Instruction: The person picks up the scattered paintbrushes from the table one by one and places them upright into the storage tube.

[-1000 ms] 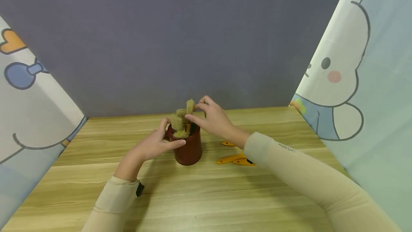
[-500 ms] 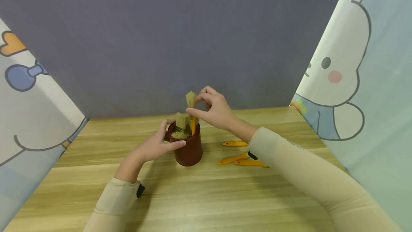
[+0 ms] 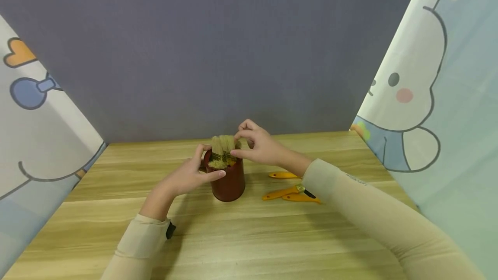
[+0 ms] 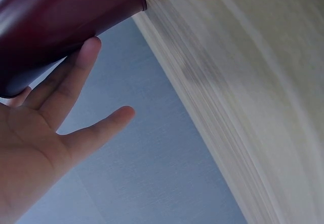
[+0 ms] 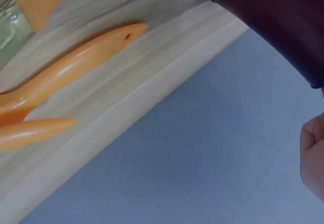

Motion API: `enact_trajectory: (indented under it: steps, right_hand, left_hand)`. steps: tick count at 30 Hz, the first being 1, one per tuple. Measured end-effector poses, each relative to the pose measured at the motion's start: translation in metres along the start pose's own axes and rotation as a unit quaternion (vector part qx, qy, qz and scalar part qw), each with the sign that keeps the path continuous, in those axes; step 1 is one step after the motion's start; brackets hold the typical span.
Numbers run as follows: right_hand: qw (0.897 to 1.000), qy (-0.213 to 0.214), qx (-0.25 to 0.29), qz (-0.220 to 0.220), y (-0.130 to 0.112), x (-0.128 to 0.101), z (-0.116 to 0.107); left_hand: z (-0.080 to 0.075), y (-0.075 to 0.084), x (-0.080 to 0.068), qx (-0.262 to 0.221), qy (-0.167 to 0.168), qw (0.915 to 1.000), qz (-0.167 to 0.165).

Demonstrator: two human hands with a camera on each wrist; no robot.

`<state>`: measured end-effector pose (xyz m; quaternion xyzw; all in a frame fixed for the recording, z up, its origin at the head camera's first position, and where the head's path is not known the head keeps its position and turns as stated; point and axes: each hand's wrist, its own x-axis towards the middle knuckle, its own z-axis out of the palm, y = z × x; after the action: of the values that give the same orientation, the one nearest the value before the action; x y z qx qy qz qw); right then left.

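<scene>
A dark red cup stands upright on the table with several paintbrushes in it, pale bristles up. My left hand grips the cup near its rim, thumb on the near side and index finger on the far side; in the left wrist view, fingertips of the left hand touch the cup wall. With thumb and fingers, my right hand pinches the bristles of the rightmost paintbrush, whose handle is inside the cup. Only the edge of the right hand shows in the right wrist view.
Several orange-handled paintbrushes lie on the wooden table right of the cup, partly under the right forearm. A grey wall stands behind the table. Cartoon-printed curtains hang at both sides.
The right hand rose a little with the paintbrush, then came down; its orange handle has sunk into the cup, and its bristles stand beside the others. The left hand stays at the cup.
</scene>
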<state>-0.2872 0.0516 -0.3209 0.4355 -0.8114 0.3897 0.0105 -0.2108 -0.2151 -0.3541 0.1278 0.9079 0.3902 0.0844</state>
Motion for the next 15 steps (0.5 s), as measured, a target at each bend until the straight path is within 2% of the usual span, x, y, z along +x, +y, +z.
enact_trajectory:
  steps: [5,8,10,15]
  right_hand:
    - [0.996,0.016,-0.079,-0.045,-0.004,-0.001,0.007]
    - [0.986,0.017,-0.144,-0.083,-0.01,0.001,0.011]
    - [0.973,0.025,-0.202,-0.11,-0.014,0.003,0.015]
    - [0.921,0.084,-0.346,-0.157,-0.021,0.008,0.023]
  left_hand:
    - [0.002,-0.002,0.001,-0.006,-0.004,1.0,-0.002]
    - [0.002,-0.003,0.0,-0.009,-0.01,0.9999,-0.003]
    - [0.003,-0.004,0.001,-0.013,-0.014,0.9998,0.0]
    - [0.003,-0.003,0.003,-0.024,-0.01,0.9996,0.013]
